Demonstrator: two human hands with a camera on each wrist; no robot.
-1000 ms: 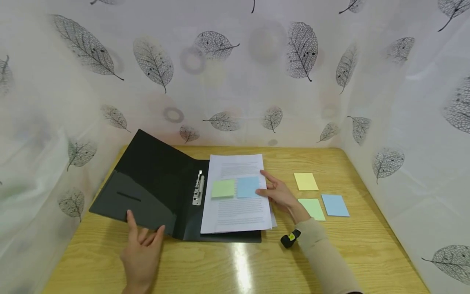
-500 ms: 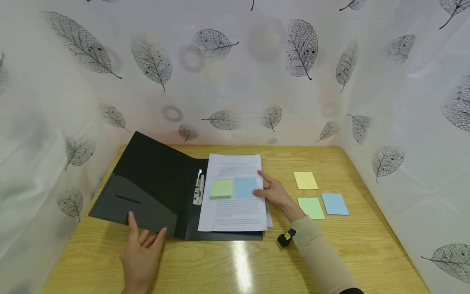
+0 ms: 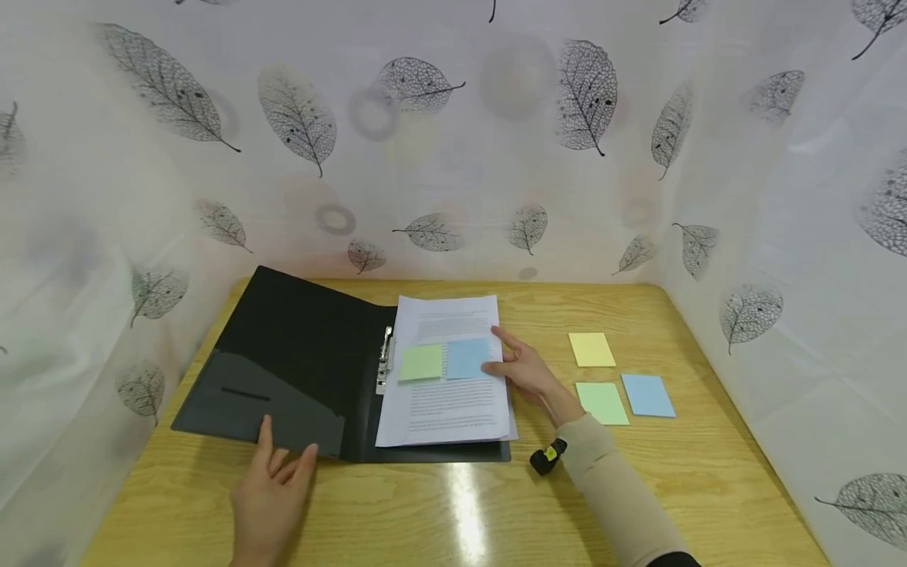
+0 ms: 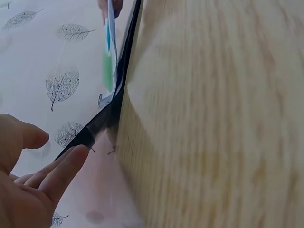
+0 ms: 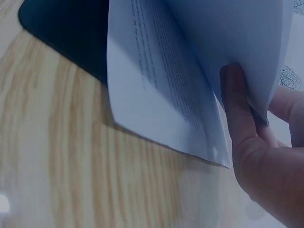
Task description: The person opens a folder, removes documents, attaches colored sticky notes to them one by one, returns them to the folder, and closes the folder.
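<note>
An open black ring binder (image 3: 305, 339) lies on the table, its left cover raised at an angle. My left hand (image 3: 269, 496) holds that cover by its front edge; in the left wrist view the edge runs between thumb and fingers (image 4: 66, 171). A stack of printed sheets (image 3: 439, 421) lies over the binder's right side, partly covering the metal clip (image 3: 383, 362). My right hand (image 3: 531, 370) pinches the sheets at their right edge, with its thumb near the blue sticky-note pad (image 3: 466, 358). A green sticky-note pad (image 3: 421, 363) sits beside it on the top sheet.
Yellow (image 3: 591, 350), green (image 3: 602, 404) and blue (image 3: 648, 395) sticky-note pads lie on the table right of the binder. Leaf-patterned curtains (image 3: 453, 157) surround the wooden table (image 3: 397, 512). A small black device (image 3: 548, 457) hangs at the right wrist.
The right hand has drawn the sheets leftward, so they now overlap the metal clip. The left cover has come lower, and the left hand with it.
</note>
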